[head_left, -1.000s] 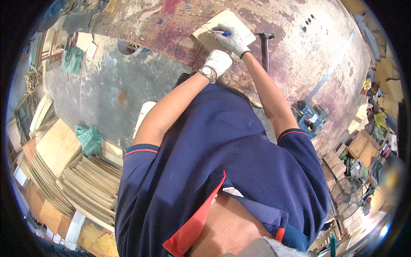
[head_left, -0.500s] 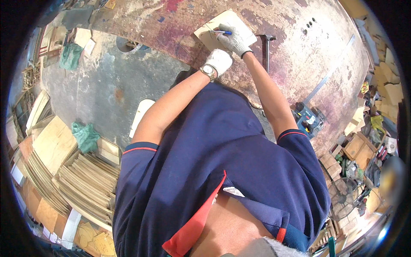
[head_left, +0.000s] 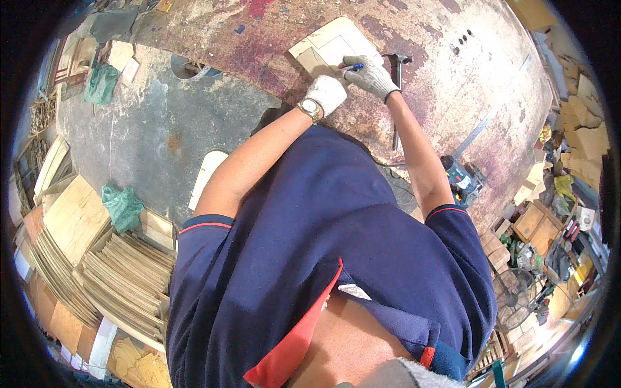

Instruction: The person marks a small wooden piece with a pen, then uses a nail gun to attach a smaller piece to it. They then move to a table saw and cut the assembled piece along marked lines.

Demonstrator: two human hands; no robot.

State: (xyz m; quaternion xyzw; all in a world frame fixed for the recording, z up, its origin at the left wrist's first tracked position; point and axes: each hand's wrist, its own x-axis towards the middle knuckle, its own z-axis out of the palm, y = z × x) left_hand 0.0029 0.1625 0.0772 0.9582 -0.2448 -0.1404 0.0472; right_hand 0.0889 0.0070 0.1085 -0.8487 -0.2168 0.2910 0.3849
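On the worktable lies a pale wooden board (head_left: 336, 40) with thin lines drawn on it. A darker tan patch beside my left hand may be a separate piece or a shadow; I cannot tell. My right hand (head_left: 373, 78), in a grey-white knit glove, pinches a blue and white pen (head_left: 352, 67) over the board's near right part. My left hand (head_left: 328, 94), gloved, with a watch at the wrist, is closed at the board's near edge; its fingertips are hidden. The two hands are close together. A hammer (head_left: 397, 83) lies just right of my right hand.
The worn worktable (head_left: 440, 84) carries a long metal ruler (head_left: 495, 116) and a blue-black power tool (head_left: 462, 178) to the right. Stacked curved wood strips (head_left: 126, 275) and a green cloth (head_left: 123, 207) lie at left. A round container (head_left: 187, 68) stands beyond the table's left edge.
My right hand has drawn back to the right and nearer with the pen, uncovering the lines on the board. My left hand has shifted slightly left.
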